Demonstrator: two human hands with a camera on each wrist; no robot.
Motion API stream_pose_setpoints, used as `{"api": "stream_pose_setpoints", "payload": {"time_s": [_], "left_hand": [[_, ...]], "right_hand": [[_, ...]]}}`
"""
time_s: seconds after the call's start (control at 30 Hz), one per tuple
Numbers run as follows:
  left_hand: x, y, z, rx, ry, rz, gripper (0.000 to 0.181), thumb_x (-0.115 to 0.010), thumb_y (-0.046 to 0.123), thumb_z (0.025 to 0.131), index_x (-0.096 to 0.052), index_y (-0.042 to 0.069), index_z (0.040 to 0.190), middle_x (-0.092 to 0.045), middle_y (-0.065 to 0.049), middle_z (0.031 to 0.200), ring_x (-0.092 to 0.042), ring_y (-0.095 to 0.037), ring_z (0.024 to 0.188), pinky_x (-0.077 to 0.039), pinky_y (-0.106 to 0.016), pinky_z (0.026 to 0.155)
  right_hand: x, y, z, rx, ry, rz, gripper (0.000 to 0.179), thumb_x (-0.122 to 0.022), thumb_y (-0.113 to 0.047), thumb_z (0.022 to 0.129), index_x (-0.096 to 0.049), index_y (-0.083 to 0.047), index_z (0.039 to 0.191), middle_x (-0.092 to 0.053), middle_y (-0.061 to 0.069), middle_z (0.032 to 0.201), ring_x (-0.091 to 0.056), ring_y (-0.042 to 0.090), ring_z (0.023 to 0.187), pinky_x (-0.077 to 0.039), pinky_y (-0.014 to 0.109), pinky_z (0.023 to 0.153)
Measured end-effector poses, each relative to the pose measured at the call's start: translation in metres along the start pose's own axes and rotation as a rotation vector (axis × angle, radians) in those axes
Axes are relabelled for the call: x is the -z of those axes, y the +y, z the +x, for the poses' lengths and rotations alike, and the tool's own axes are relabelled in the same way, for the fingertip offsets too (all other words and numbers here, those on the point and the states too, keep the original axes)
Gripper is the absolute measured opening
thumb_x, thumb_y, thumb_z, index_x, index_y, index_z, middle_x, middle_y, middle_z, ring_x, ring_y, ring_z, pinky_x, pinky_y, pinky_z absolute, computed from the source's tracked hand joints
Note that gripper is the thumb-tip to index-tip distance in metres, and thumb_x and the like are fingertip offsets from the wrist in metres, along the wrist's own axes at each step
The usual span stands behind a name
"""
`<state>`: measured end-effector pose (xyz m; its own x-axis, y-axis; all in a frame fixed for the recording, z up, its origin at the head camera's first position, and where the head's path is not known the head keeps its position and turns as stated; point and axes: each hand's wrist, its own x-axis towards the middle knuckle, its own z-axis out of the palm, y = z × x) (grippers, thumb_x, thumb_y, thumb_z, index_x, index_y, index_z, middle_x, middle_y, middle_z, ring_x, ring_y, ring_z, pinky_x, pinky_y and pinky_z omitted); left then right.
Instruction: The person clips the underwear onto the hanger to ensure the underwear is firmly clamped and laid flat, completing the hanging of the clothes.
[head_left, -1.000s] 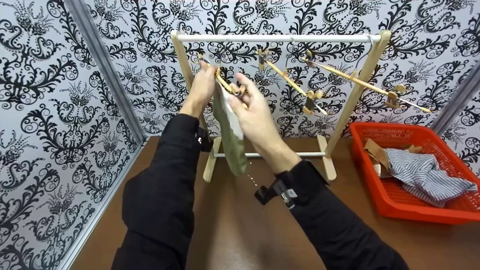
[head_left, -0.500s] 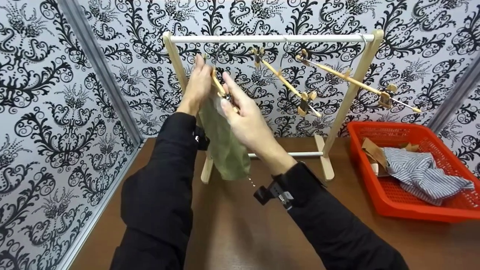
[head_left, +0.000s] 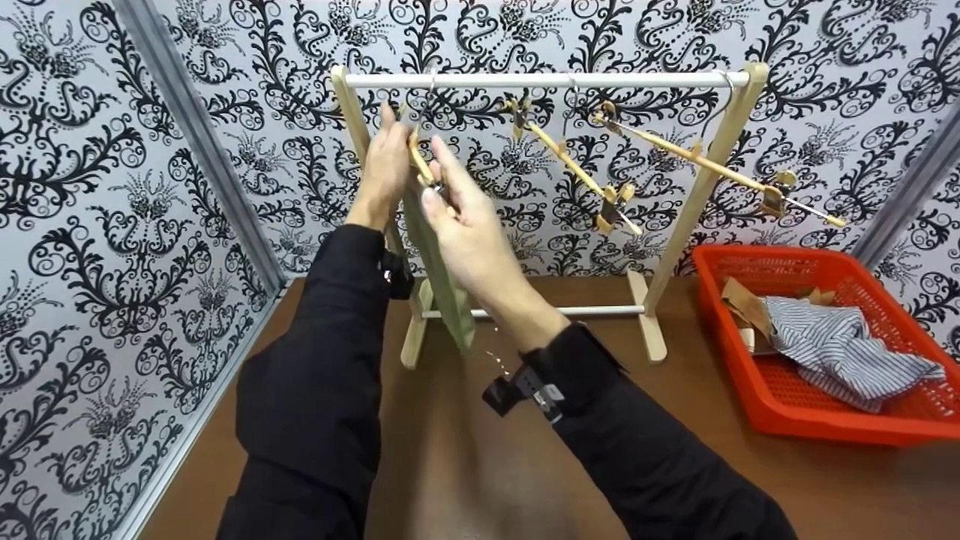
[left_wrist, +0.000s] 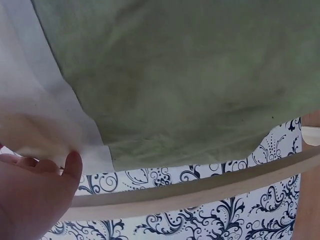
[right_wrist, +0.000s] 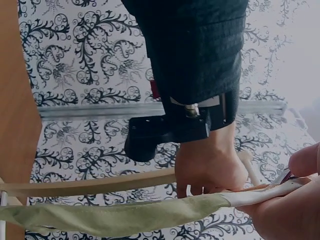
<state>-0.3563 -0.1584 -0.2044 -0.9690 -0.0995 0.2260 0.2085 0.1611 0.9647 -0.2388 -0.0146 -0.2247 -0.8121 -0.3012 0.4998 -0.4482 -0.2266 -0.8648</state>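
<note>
A green cloth with a white upper band (head_left: 439,262) hangs from a wooden clip hanger (head_left: 418,157) at the rack's left end. My left hand (head_left: 384,169) is at the hanger's far end; in the left wrist view, its thumb and fingers pinch the white band (left_wrist: 82,127). At the near end, my right hand (head_left: 472,232) grips the hanger's clip (head_left: 437,187) between thumb and fingers. The right wrist view shows the cloth (right_wrist: 120,215) nearly edge-on, its white corner at my right fingers. Whether the clip's jaws bite the cloth is hidden.
Two more clip hangers (head_left: 566,161) (head_left: 694,157) hang from the white rail (head_left: 510,80) on the right. A red basket (head_left: 780,416) with a striped cloth (head_left: 847,349) and brown pieces stands at the right. A patterned wall (head_left: 247,187) closes off the back and left.
Both hands have shifted a little left with the hanger's near end. The cloth turned broadside half a second ago and now hangs nearly edge-on. My right hand keeps its grip on the clip.
</note>
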Motion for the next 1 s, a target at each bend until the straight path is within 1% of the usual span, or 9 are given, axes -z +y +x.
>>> {"api": "stream_pose_setpoints", "payload": {"time_s": [0.07,0.17,0.23,0.37,0.4,0.5,0.6,0.77,1.0], "left_hand": [[0.001,-0.003,-0.002,0.014,-0.010,-0.028,0.065,-0.028,0.055,0.107,-0.004,0.031,0.163,-0.025,0.008,0.166,-0.060,-0.006,0.102,-0.038,-0.027,0.108],[0.002,-0.007,-0.003,0.026,-0.033,-0.047,0.071,-0.029,0.059,0.105,0.008,0.035,0.161,-0.003,0.012,0.168,-0.050,-0.006,0.129,-0.025,-0.028,0.117],[0.001,-0.009,-0.003,0.009,-0.026,-0.080,0.071,-0.026,0.058,0.106,-0.003,0.026,0.164,-0.023,0.001,0.167,-0.048,-0.009,0.130,-0.026,-0.029,0.117],[0.001,-0.013,-0.004,-0.036,-0.049,-0.115,0.071,-0.020,0.059,0.106,-0.014,0.019,0.164,-0.022,-0.002,0.167,-0.040,-0.006,0.136,-0.019,-0.024,0.118],[0.000,-0.015,-0.004,-0.047,-0.058,-0.124,0.072,-0.018,0.059,0.105,-0.027,0.014,0.160,-0.042,-0.009,0.154,-0.050,-0.010,0.124,-0.031,-0.025,0.112],[-0.002,-0.019,-0.011,-0.076,-0.106,-0.128,0.069,-0.017,0.061,0.105,-0.044,0.014,0.148,-0.048,-0.003,0.148,-0.046,-0.002,0.125,-0.030,-0.022,0.109],[-0.004,-0.021,-0.019,-0.117,-0.149,-0.161,0.068,-0.018,0.059,0.106,-0.053,0.005,0.128,-0.058,-0.006,0.108,-0.052,-0.008,0.093,-0.039,-0.026,0.094],[-0.001,-0.022,-0.031,-0.148,-0.219,-0.182,0.068,-0.022,0.052,0.108,-0.028,0.008,0.159,-0.029,-0.006,0.162,-0.033,-0.010,0.139,-0.017,-0.033,0.119],[0.012,-0.025,-0.045,-0.134,-0.270,-0.182,0.074,-0.014,0.057,0.107,-0.027,0.006,0.158,-0.029,-0.017,0.161,-0.035,-0.032,0.144,-0.027,-0.050,0.118]], "right_hand": [[-0.002,0.004,-0.001,0.003,-0.010,-0.046,0.061,-0.043,-0.003,0.107,-0.023,-0.021,0.162,-0.031,0.010,0.163,-0.042,0.020,0.142,-0.040,0.023,0.108],[-0.004,0.008,-0.002,0.012,-0.031,-0.113,0.061,-0.043,-0.004,0.107,-0.022,-0.023,0.162,-0.027,0.005,0.165,-0.036,0.017,0.146,-0.035,0.021,0.111],[-0.005,0.009,-0.001,0.023,-0.045,-0.131,0.061,-0.043,-0.005,0.107,-0.021,-0.023,0.162,-0.024,0.003,0.166,-0.032,0.015,0.147,-0.031,0.021,0.114],[-0.004,0.010,0.000,0.034,-0.082,-0.148,0.064,-0.043,-0.006,0.107,-0.016,-0.022,0.162,-0.017,0.002,0.167,-0.025,0.010,0.149,-0.022,0.020,0.117],[-0.003,0.010,0.000,0.033,-0.095,-0.151,0.066,-0.044,-0.006,0.107,-0.014,-0.022,0.163,-0.016,0.002,0.168,-0.024,0.010,0.149,-0.022,0.021,0.117],[0.001,0.013,-0.005,0.030,-0.140,-0.166,0.072,-0.049,-0.011,0.106,-0.008,-0.024,0.163,-0.015,0.002,0.168,-0.024,0.010,0.149,-0.025,0.026,0.118],[0.007,0.016,-0.009,0.018,-0.175,-0.212,0.077,-0.056,-0.022,0.105,-0.007,-0.026,0.164,-0.017,0.001,0.168,-0.027,0.011,0.148,-0.029,0.035,0.117],[0.016,0.019,-0.013,-0.033,-0.192,-0.305,0.083,-0.063,-0.040,0.100,-0.011,-0.029,0.164,-0.024,0.002,0.166,-0.034,0.017,0.146,-0.034,0.043,0.115],[0.041,0.020,-0.024,-0.075,-0.202,-0.406,0.077,-0.058,-0.049,0.100,-0.014,-0.037,0.162,-0.023,0.002,0.166,-0.034,0.024,0.147,-0.033,0.060,0.112]]}}
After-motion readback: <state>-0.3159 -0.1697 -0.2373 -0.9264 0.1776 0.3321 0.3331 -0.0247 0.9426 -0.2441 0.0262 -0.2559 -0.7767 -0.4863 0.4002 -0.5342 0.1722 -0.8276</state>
